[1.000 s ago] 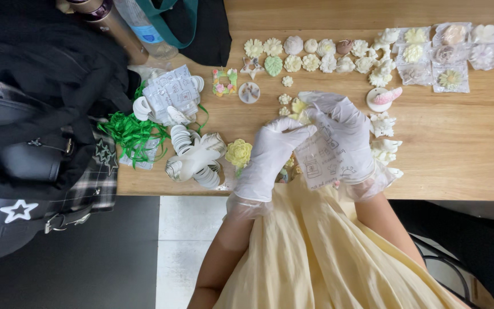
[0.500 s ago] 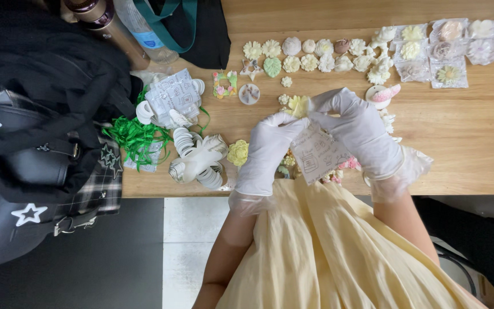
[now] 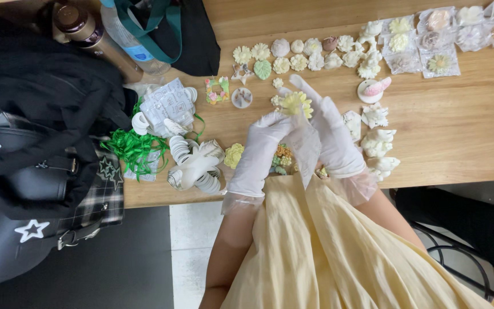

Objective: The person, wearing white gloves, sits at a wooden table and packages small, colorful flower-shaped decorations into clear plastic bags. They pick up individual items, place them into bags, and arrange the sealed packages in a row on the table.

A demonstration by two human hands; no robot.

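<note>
Gloved hands hold a yellow flower piece over a cluttered wooden table

Left hand (image 3: pixel 261 151) and right hand (image 3: pixel 330 137), fingers closed, grip a clear bag (image 3: pixel 304 146) holding the yellow flower (image 3: pixel 295 103) at frame centre. The wooden table (image 3: pixel 464 131) carries rows of pale flowers (image 3: pixel 307 54) above, green ribbon (image 3: pixel 135 150) at left; a black bag (image 3: pixel 24 171) fills the left, pale floor (image 3: pixel 192 252) below.

My left hand (image 3: pixel 261 151) and right hand (image 3: pixel 333 140) meet above the table (image 3: pixel 464 126); ribbon spools (image 3: pixel 195 166) lie left, bagged flowers (image 3: pixel 438 40) far right.
</note>
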